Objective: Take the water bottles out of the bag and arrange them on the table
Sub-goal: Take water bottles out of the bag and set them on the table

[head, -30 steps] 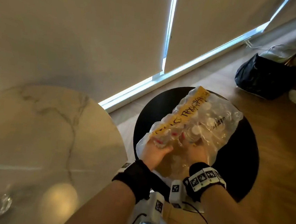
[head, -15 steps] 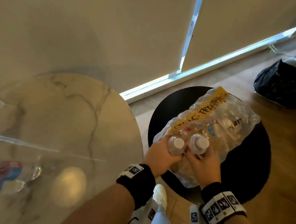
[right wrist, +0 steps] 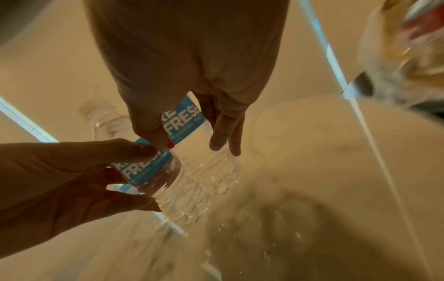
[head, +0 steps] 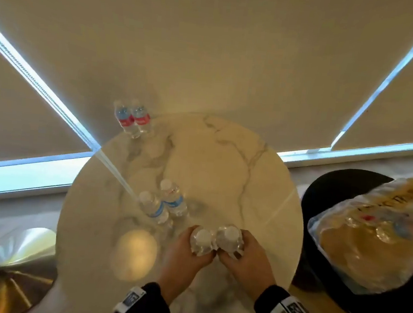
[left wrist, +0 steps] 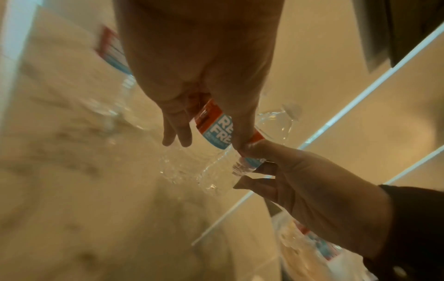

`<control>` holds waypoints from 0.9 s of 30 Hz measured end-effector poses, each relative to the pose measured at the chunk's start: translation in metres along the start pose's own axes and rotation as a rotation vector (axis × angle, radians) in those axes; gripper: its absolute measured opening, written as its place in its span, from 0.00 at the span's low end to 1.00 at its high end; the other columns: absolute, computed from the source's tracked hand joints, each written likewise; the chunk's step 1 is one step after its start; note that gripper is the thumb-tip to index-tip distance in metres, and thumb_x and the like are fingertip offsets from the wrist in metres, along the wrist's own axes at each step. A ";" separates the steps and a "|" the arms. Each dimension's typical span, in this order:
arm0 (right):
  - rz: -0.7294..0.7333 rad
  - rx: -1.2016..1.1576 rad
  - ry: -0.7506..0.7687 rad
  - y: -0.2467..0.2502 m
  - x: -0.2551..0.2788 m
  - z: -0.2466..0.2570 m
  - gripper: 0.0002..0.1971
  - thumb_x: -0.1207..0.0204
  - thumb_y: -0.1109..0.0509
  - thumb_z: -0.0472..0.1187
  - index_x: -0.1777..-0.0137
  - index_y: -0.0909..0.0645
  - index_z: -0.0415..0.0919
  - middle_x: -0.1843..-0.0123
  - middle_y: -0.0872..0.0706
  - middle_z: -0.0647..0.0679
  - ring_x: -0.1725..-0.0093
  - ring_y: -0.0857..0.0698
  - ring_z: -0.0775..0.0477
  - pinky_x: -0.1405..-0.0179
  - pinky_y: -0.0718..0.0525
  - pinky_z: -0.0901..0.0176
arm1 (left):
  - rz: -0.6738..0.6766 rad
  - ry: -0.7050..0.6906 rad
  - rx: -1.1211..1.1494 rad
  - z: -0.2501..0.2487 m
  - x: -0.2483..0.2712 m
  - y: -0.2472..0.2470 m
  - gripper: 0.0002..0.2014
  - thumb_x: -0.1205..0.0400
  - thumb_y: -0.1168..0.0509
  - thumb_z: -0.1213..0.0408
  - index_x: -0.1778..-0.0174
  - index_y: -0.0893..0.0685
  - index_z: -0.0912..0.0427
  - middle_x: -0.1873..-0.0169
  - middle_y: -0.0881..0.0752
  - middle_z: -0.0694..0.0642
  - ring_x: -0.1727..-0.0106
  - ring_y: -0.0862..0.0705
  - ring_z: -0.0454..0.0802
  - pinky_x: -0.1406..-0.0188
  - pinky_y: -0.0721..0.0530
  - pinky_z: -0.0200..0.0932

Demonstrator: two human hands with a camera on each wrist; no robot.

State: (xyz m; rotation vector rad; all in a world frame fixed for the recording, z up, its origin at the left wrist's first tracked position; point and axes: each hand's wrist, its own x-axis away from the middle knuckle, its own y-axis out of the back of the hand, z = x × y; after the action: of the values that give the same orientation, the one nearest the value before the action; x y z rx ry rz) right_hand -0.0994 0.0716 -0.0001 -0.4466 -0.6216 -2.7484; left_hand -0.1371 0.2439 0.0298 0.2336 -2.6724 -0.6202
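Observation:
My left hand (head: pixel 191 250) grips one clear water bottle (head: pixel 202 238) by its body, and my right hand (head: pixel 239 254) grips a second bottle (head: pixel 229 234). Both white caps point up, side by side, over the near part of the round marble table (head: pixel 225 163). The left wrist view shows the fingers around the red and blue label (left wrist: pixel 213 129). In the right wrist view the fingers wrap the blue label (right wrist: pixel 185 121). Two bottles (head: pixel 163 204) stand mid-table, two more (head: pixel 132 119) at its far left edge. The clear plastic bag (head: pixel 369 237) lies on a stool to the right.
The black round stool (head: pixel 323 187) under the bag stands close to the table's right edge. Beige roller blinds (head: pixel 210 55) hang behind the table. A brass-coloured base (head: pixel 3 290) shows at lower left. The table's right half (head: pixel 260 186) bears no bottles.
Each hand has drawn a bottle out of the bag and carried it left, from the stool to over the marble table. The head view has swung left with them.

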 end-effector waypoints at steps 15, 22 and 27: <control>0.213 0.187 -0.008 -0.098 -0.035 0.039 0.44 0.41 0.22 0.65 0.25 0.30 0.51 0.30 0.22 0.56 0.32 0.19 0.50 0.34 0.18 0.52 | -0.035 0.194 -0.146 0.062 -0.006 0.103 0.18 0.27 0.20 0.54 0.43 0.15 0.43 0.50 0.10 0.41 0.43 0.11 0.45 0.55 0.19 0.32; -0.118 0.091 -0.109 0.025 -0.004 -0.009 0.12 0.22 0.29 0.54 0.46 0.22 0.49 0.50 0.14 0.57 0.53 0.13 0.59 0.58 0.17 0.67 | 0.244 0.236 -0.681 0.074 0.010 0.054 0.21 0.21 0.32 0.41 0.35 0.17 0.46 0.46 0.10 0.44 0.41 0.12 0.45 0.39 0.18 0.38; -0.525 0.068 -0.322 0.150 -0.004 -0.080 0.07 0.18 0.34 0.48 0.50 0.22 0.45 0.57 0.12 0.47 0.55 0.13 0.44 0.55 0.17 0.54 | 0.438 -0.092 -0.765 -0.013 -0.005 -0.055 0.29 0.27 0.45 0.30 0.37 0.19 0.41 0.50 0.15 0.40 0.44 0.14 0.38 0.39 0.19 0.37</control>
State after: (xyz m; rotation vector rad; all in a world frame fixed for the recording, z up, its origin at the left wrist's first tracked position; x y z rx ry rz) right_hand -0.0631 -0.0937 -0.0160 -0.8213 -1.0352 -3.1530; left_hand -0.1238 0.1916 0.0139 -0.5781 -2.2384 -1.4318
